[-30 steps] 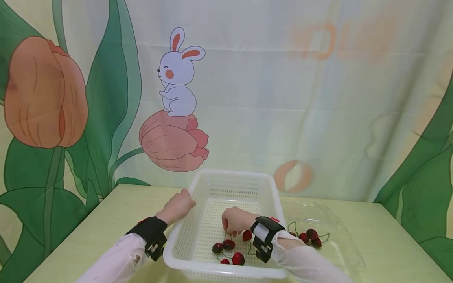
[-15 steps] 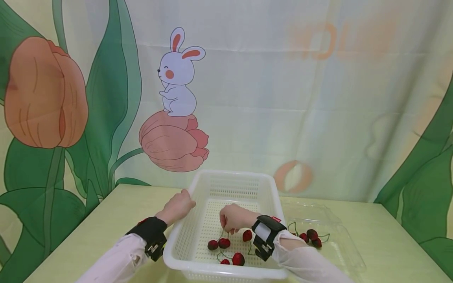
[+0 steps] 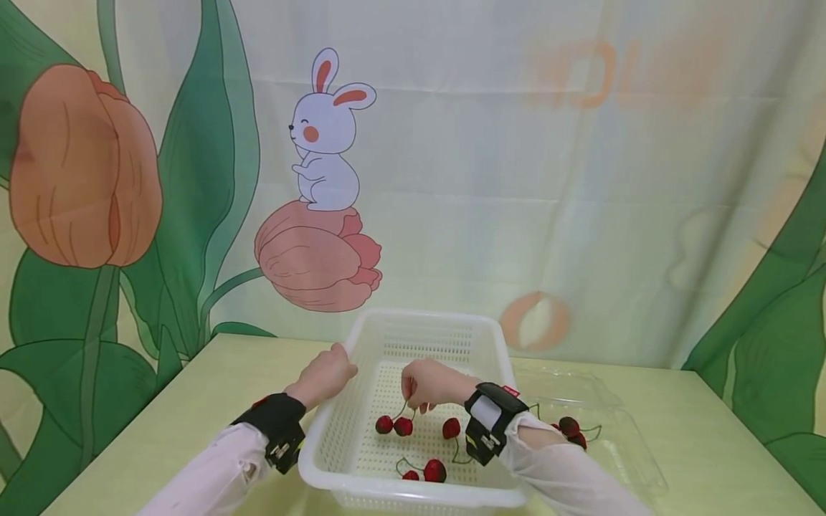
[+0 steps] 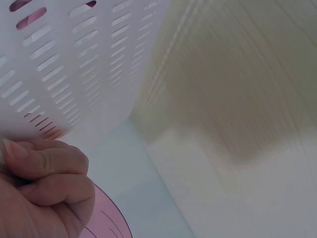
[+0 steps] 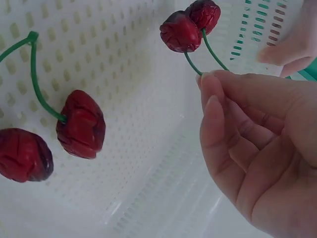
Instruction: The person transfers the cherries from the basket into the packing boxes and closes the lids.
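My right hand [image 3: 434, 383] is over the white slotted basket [image 3: 361, 483]. Between thumb and fingertips it pinches the green stems of a pair of dark red cherries [image 3: 403, 426], seen close up in the right wrist view as cherries [image 5: 181, 32]. Whether this pair touches the basket floor I cannot tell. Gripping the basket's left rim is my left hand [image 3: 323, 376]; in the left wrist view the fingers [image 4: 59, 188] are curled at the slotted wall. Other stemmed cherries [image 3: 435, 471] lie near the basket's front, and one cherry [image 3: 451, 428] lies by the right wrist.
Right of the basket, a clear plastic container [image 3: 622, 437] holds several more cherries [image 3: 569, 426], partly hidden by my right sleeve. The pale yellow table [image 3: 703, 444] runs back to a printed curtain [image 3: 452, 215] with a rabbit and tulips.
My right hand has moved the pinched pair of cherries farther back and slightly left, away from the other cherries at the basket's front. The left hand keeps its place on the rim.
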Available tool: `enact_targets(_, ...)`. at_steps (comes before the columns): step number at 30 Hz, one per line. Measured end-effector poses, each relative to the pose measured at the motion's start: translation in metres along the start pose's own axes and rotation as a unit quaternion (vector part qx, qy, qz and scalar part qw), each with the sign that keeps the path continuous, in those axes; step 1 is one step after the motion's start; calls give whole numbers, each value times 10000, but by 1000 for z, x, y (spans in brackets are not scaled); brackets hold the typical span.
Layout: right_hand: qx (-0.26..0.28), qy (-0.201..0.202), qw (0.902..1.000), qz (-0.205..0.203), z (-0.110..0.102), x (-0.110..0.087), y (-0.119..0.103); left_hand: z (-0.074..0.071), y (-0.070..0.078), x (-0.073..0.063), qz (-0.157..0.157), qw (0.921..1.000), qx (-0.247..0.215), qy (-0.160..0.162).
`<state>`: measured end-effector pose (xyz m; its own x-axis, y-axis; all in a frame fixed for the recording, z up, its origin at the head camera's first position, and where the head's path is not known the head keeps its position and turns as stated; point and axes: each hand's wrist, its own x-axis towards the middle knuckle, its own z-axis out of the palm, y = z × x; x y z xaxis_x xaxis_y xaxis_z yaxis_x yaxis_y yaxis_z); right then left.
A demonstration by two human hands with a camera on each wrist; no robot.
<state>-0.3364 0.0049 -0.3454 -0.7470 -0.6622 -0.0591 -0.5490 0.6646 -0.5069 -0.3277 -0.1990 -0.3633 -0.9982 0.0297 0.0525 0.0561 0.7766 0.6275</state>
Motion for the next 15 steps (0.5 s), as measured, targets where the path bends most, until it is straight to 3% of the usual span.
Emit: enact_targets(15,150,79,9998,-137,-17,-4,1,0,2,1,-80,9999,132,16)
